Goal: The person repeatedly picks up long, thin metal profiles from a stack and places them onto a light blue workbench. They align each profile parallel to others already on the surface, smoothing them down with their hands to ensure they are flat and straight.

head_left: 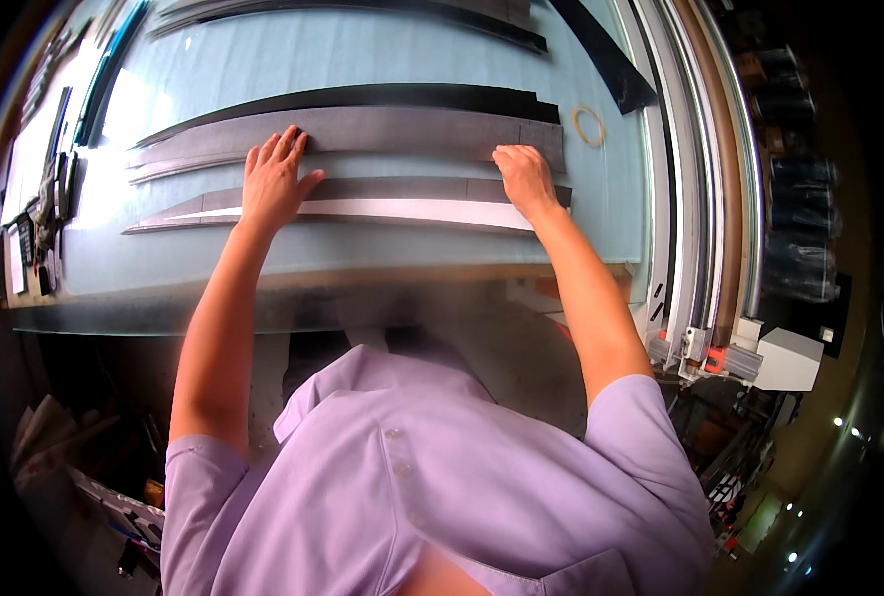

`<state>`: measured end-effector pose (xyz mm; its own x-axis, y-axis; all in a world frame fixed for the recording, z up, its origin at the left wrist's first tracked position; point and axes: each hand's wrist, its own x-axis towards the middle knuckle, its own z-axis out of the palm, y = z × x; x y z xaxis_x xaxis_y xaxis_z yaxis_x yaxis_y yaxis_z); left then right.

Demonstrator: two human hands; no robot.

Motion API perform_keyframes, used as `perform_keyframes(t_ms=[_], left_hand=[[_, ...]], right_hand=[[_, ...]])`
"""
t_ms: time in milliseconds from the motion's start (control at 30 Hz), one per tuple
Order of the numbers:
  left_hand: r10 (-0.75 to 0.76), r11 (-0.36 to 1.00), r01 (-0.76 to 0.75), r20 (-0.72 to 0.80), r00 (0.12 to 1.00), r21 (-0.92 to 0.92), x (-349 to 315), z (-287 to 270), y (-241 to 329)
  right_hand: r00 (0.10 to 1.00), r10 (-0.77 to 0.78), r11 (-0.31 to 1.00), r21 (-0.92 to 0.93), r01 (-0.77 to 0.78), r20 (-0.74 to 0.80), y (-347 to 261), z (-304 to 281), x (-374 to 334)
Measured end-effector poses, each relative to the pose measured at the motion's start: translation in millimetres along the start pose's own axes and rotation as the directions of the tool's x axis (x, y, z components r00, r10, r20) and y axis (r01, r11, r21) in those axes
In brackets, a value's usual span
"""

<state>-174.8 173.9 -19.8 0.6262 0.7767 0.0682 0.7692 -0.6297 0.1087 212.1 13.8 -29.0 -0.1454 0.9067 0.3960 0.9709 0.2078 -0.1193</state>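
Observation:
A long, slightly curved grey strip (402,134) lies across the pale glass-like tabletop, with a black strip (382,96) showing along its far edge. My left hand (276,179) is open on the grey strip's left half, fingers stretched out and thumb apart. Near the strip's right end, my right hand (526,179) is closed, its fingers curled together over the near edge. Whatever they pinch is hidden. Closer to me lies a second grey strip (392,187) with a white band (412,211) along it, partly beneath my wrists.
More dark strips (442,25) lie at the far side, and a black strip (606,60) slants at the far right. A tan ring-shaped band (590,127) sits beside the strip's end. Metal rails (675,179) border the table's right; dark tools (40,228) crowd its left.

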Motion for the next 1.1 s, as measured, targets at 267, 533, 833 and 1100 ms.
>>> perform_keyframes(t_ms=[267,533,833,1100], left_hand=[[0.029,0.999,-0.028,0.006,1.000,-0.031,13.3,-9.6,2.9],[0.295,0.944,-0.326,-0.342,0.892,-0.038,-12.6,-38.8,10.6],[0.384,0.914,-0.390,-0.071,0.920,-0.113,-157.0,-16.5,35.9],[0.308,0.930,-0.315,-0.062,0.949,-0.190,-136.9,-4.5,38.0]], right_hand=[[0.999,0.025,0.998,0.057,-0.027,0.039,-1.8,-21.6,11.2],[0.966,0.071,0.992,0.120,-0.042,-0.249,-49.1,-94.6,-1.8],[0.932,0.353,0.899,0.306,-0.315,-0.079,-40.8,-69.1,-54.4],[0.946,0.317,0.935,0.146,-0.323,0.063,74.7,8.4,64.8]])
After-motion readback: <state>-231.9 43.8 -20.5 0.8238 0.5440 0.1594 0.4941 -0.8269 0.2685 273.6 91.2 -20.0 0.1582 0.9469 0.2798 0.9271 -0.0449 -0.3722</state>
